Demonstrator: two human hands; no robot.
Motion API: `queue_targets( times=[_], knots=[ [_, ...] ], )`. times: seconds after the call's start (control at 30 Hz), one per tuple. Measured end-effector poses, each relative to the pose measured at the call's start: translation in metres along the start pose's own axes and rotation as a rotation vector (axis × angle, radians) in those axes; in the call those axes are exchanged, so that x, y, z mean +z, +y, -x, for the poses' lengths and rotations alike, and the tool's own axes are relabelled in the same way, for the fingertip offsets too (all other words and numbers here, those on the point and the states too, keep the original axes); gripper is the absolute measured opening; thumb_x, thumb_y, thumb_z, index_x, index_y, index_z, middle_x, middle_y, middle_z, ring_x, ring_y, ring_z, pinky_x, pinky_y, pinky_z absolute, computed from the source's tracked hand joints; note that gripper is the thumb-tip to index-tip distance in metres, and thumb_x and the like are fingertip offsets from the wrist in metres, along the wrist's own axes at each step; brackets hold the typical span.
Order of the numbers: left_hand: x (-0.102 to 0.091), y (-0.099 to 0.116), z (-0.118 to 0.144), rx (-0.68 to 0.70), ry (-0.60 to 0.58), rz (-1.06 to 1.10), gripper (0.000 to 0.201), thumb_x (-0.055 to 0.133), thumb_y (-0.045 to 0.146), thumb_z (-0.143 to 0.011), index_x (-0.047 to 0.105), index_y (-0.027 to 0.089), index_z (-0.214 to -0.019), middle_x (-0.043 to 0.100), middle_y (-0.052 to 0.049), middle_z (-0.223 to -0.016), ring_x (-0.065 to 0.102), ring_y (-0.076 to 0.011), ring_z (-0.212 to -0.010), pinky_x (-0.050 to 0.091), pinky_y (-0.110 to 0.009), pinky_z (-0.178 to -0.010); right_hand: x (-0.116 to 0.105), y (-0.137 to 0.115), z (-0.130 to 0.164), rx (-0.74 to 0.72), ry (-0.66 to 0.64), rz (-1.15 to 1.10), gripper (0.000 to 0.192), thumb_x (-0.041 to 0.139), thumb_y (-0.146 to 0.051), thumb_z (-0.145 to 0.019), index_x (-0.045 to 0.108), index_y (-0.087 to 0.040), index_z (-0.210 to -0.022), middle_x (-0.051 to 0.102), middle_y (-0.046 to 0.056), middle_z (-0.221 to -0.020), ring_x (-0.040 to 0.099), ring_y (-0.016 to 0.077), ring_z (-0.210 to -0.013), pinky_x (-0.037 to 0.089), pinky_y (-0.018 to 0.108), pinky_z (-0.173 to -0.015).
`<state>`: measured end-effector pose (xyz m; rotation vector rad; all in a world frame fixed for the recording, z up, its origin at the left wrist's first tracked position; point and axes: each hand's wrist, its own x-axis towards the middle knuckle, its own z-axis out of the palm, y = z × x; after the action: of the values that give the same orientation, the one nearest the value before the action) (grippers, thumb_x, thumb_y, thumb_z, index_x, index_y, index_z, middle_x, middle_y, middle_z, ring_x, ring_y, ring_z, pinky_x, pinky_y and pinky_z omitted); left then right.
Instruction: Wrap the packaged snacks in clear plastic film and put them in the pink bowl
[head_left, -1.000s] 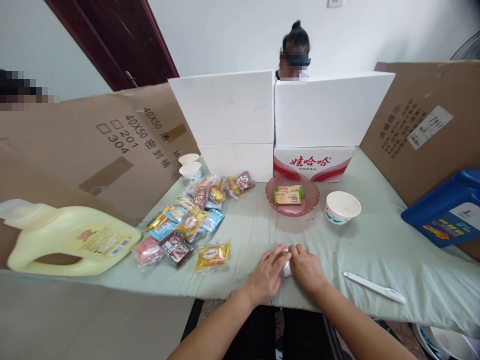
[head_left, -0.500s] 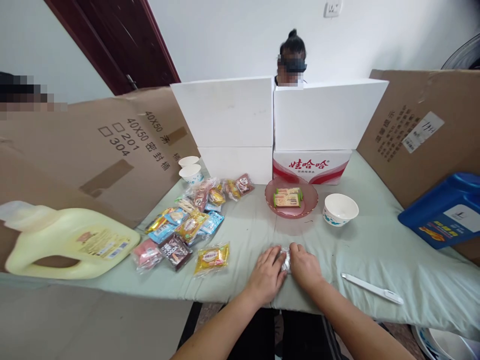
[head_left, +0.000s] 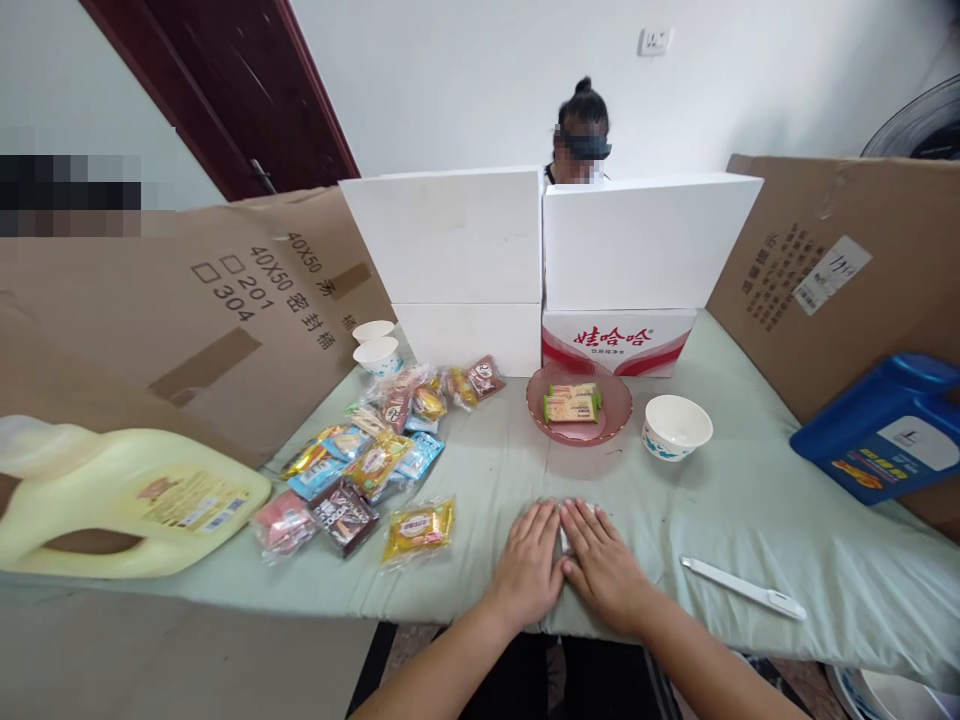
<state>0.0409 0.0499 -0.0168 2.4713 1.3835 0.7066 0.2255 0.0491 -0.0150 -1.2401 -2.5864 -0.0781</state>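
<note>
Both the left hand [head_left: 527, 562] and right hand [head_left: 606, 565] lay open, palms down, fingers straight and thumbs nearly meeting, by the near edge of the tabletop [head_left: 487, 470]. Half a second earlier the right fingers were curled beside the small whitish packet [head_left: 564, 542]; now they had flattened over it. Only a sliver showed between the hands, its contents indistinct.

The person's left hand [head_left: 527, 568] and right hand [head_left: 609, 575] are bare, with the left forearm [head_left: 446, 662] and right forearm [head_left: 697, 643] uncovered as far as they show. At the near edge are black trousers [head_left: 600, 682], plain in front, with thin pale stripes [head_left: 661, 685] running lengthwise along the right leg's outer side.
</note>
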Motion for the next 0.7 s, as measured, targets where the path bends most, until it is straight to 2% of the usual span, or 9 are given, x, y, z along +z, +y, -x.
queue_targets(
  times=[0.13, 0.23, 0.33, 0.4, 0.5, 0.53, 0.6, 0.63, 0.7],
  knots=[
    [0.001, -0.009, 0.007, -0.124, 0.231, 0.152, 0.050, 0.038, 0.010, -0.086, 0.036, 0.015, -0.136, 0.052, -0.016, -0.131, 0.049, -0.0239, -0.124, 0.044, -0.047, -0.102, 0.004, -0.009, 0.003, 0.064, -0.109, -0.028, 0.083, 0.050, -0.058, -0.086, 0.027, -0.008, -0.148, 0.026, 0.019, -0.153, 0.019, 0.0326, -0.143, 0.023, 0.052, -0.113],
    [0.000, -0.011, 0.008, -0.130, 0.267, 0.168, 0.042, 0.042, 0.015, -0.088, 0.040, 0.016, -0.130, 0.057, -0.015, -0.122, 0.055, -0.0241, -0.115, 0.049, -0.045, -0.096, -0.003, -0.016, 0.010, 0.069, -0.142, -0.045, 0.083, 0.056, -0.052, -0.084, 0.022, -0.017, -0.151, 0.019, 0.017, -0.156, 0.018, 0.0342, -0.143, 0.021, 0.053, -0.113],
    [0.002, -0.012, 0.006, -0.095, 0.285, 0.122, 0.042, 0.046, 0.020, -0.088, 0.042, 0.016, -0.129, 0.058, -0.015, -0.120, 0.057, -0.0267, -0.113, 0.050, -0.047, -0.094, -0.001, -0.024, 0.026, 0.000, -0.121, -0.053, 0.090, 0.057, -0.059, -0.081, 0.016, -0.022, -0.152, 0.014, 0.017, -0.156, 0.020, 0.0367, -0.142, 0.024, 0.054, -0.111],
    [0.003, -0.013, 0.005, -0.074, 0.286, 0.101, 0.040, 0.047, 0.020, -0.088, 0.044, 0.016, -0.128, 0.059, -0.015, -0.118, 0.058, -0.0269, -0.111, 0.051, -0.047, -0.092, 0.008, -0.029, 0.039, -0.070, -0.059, -0.018, 0.093, 0.057, -0.062, -0.080, 0.018, -0.017, -0.151, 0.023, 0.019, -0.154, 0.029, 0.0369, -0.138, 0.031, 0.051, -0.109],
    [0.005, -0.014, 0.004, -0.042, 0.290, 0.072, 0.038, 0.047, 0.019, -0.087, 0.048, 0.017, -0.125, 0.061, -0.014, -0.116, 0.059, -0.0268, -0.110, 0.052, -0.047, -0.091, 0.015, -0.030, 0.055, -0.221, 0.071, 0.027, 0.061, 0.056, -0.038, -0.087, 0.039, -0.018, -0.142, 0.052, 0.012, -0.138, 0.049, 0.0273, -0.127, 0.041, 0.039, -0.102],
    [0.006, -0.015, 0.004, -0.032, 0.289, 0.062, 0.039, 0.047, 0.019, -0.086, 0.049, 0.018, -0.125, 0.061, -0.013, -0.116, 0.059, -0.0270, -0.110, 0.052, -0.048, -0.092, 0.012, -0.026, 0.058, -0.259, 0.096, 0.003, 0.050, 0.053, -0.029, -0.089, 0.045, -0.021, -0.137, 0.060, 0.008, -0.131, 0.054, 0.0223, -0.120, 0.044, 0.034, -0.099],
    [0.007, -0.016, 0.004, -0.010, 0.273, 0.042, 0.038, 0.048, 0.019, -0.085, 0.052, 0.019, -0.123, 0.062, -0.012, -0.116, 0.059, -0.0277, -0.111, 0.051, -0.049, -0.093, -0.009, -0.007, 0.054, -0.227, 0.115, -0.074, 0.044, 0.045, -0.017, -0.089, 0.050, -0.024, -0.132, 0.067, 0.003, -0.119, 0.061, 0.0153, -0.106, 0.048, 0.026, -0.091],
    [0.007, -0.016, 0.004, -0.002, 0.258, 0.035, 0.038, 0.048, 0.019, -0.084, 0.054, 0.020, -0.122, 0.063, -0.011, -0.116, 0.058, -0.0280, -0.111, 0.051, -0.049, -0.093, -0.026, 0.009, 0.047, -0.147, 0.101, -0.107, 0.045, 0.042, -0.016, -0.088, 0.050, -0.023, -0.132, 0.068, 0.003, -0.116, 0.063, 0.0142, -0.099, 0.049, 0.025, -0.086],
    [0.006, -0.016, 0.002, 0.005, 0.224, 0.027, 0.037, 0.049, 0.018, -0.082, 0.056, 0.020, -0.119, 0.064, -0.010, -0.116, 0.057, -0.0282, -0.113, 0.050, -0.050, -0.095, -0.065, 0.051, 0.026, 0.172, 0.156, 0.010, 0.046, 0.035, -0.009, -0.086, 0.056, -0.019, -0.125, 0.068, 0.007, -0.111, 0.062, 0.0171, -0.098, 0.050, 0.030, -0.085]
  ],
)
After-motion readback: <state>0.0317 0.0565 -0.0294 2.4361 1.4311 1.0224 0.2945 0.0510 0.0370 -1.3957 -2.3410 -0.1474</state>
